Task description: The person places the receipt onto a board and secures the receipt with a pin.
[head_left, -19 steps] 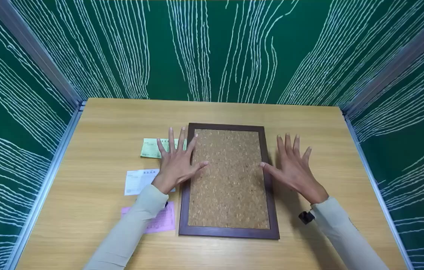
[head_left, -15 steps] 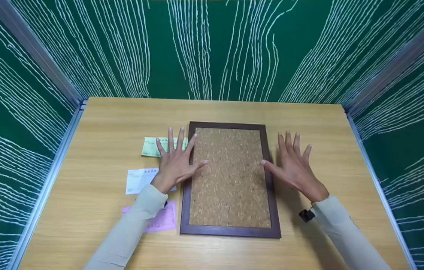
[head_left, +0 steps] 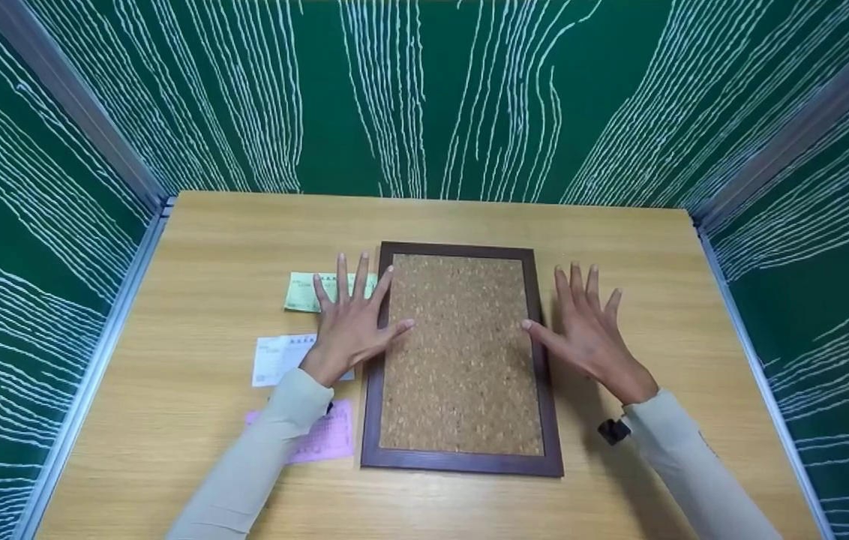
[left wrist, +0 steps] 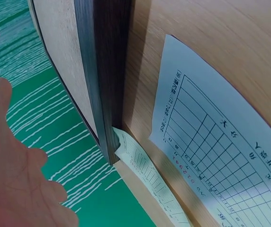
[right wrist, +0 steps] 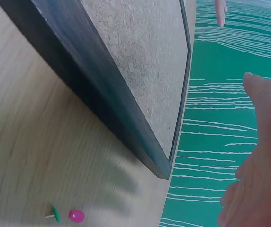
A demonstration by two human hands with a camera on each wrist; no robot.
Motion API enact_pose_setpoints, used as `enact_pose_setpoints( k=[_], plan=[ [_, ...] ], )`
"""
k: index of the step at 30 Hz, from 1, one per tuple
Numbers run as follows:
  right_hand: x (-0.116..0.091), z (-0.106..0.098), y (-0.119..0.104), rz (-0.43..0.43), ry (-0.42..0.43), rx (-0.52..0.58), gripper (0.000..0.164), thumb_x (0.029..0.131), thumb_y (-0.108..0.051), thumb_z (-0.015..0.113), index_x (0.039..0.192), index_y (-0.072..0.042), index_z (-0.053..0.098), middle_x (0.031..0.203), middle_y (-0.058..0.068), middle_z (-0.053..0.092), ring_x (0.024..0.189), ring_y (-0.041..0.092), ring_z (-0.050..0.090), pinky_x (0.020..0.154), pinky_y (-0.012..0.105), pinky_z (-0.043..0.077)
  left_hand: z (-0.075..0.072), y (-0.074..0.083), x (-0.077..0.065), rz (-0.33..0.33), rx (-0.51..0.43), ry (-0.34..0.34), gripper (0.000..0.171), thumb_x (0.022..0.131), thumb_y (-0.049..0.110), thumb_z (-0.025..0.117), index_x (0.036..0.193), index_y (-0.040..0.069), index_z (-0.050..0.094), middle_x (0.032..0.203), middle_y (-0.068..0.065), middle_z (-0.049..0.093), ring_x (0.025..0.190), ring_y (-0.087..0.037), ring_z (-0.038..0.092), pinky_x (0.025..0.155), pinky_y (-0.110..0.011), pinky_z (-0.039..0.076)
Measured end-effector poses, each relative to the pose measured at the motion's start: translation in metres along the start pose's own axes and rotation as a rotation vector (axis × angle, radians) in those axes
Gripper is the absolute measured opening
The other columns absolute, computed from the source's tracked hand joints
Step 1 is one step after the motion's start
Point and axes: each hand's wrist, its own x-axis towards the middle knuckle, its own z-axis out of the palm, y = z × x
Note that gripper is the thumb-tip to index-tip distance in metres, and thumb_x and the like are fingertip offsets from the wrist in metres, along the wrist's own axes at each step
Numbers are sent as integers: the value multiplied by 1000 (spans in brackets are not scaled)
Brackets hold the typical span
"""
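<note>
Head view: left hand [head_left: 353,326] and right hand [head_left: 593,341] spread, grasping nothing, over corkboard [head_left: 462,375] edges.
Table [head_left: 694,330] extends rightward; pose nearly unchanged.

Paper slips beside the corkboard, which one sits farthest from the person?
The green slip, farthest back; the white slip and purple slip both lie nearer.

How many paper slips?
3: green rectangular paper slip farthest, white slip middle, pink slip nearest, left of the brown-framed cork board. Pale left sleeve may hide more.
</note>
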Motion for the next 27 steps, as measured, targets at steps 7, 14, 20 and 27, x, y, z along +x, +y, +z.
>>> enact_pose_setpoints(
  k=[7, 14, 20, 27],
  plan=[
    [-3, 2, 1, -6, 4, 26, 111, 102, -70, 62, 177, -7, 11, 182, 27, -1, 167, 51, -12, 122, 81, -14, -2, 0, 1, 22, -26, 2, 102, 97, 82, 51, 178, 31, 17, 186, -13, -6, 166, -47, -22, 122, -84, -10],
    [-5, 7, 0, -20, 9, 69, 106, 101, -56, 70, 177, -6, 15, 182, 27, 0, 167, 50, -11, 128, 77, -4, -3, -2, -2, 29, -109, 18, 97, 101, 76, 53, 178, 28, 20, 186, -13, -5, 167, -44, -21, 126, -79, -9],
    [-7, 14, -1, -37, 36, 91, 101, 101, -53, 72, 175, -5, 21, 182, 27, 5, 168, 49, -9, 130, 74, -3, -1, -3, -7, 26, -119, 33, 96, 101, 76, 54, 178, 28, 21, 186, -13, -3, 168, -44, -19, 127, -78, -6],
    [-9, 17, 0, -27, 61, 155, 101, 101, -50, 73, 176, -9, 20, 184, 19, 3, 170, 41, -11, 133, 67, -5, 0, -4, -8, 37, -126, 44, 94, 101, 72, 58, 177, 25, 25, 185, -15, 2, 168, -45, -15, 127, -79, -3]
  ],
)
